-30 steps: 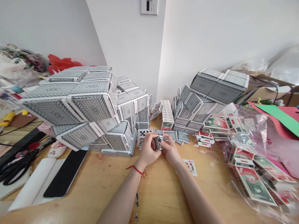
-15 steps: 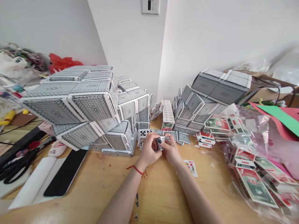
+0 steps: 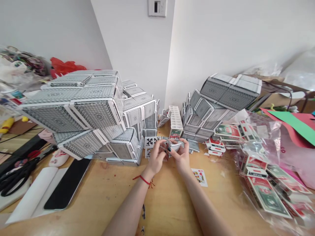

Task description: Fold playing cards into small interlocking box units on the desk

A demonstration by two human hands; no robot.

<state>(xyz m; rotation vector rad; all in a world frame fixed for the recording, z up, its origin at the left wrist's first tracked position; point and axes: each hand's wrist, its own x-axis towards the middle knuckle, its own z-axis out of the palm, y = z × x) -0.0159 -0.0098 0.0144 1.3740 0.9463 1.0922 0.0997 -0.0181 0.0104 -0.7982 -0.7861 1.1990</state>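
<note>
Both my hands meet over the wooden table (image 3: 105,196) in front of two big piles of grey-backed card blocks. My left hand (image 3: 157,158), with a red string at the wrist, and my right hand (image 3: 181,154) are closed together on a small folded bundle of playing cards (image 3: 175,146). Face-up cards (image 3: 150,141) lie on the table just behind my left hand. A single face-up card (image 3: 199,176) lies beside my right forearm.
A tall pile of card blocks (image 3: 83,111) stands left, another (image 3: 216,98) right. Red-and-green card boxes (image 3: 265,193) in clear plastic fill the right side. A black phone (image 3: 66,185) on white paper and scissors (image 3: 14,180) lie left.
My hands have lifted slightly and shifted right, turning the card bundle so its pale curved side faces up; the right hand now cups it from the right.
</note>
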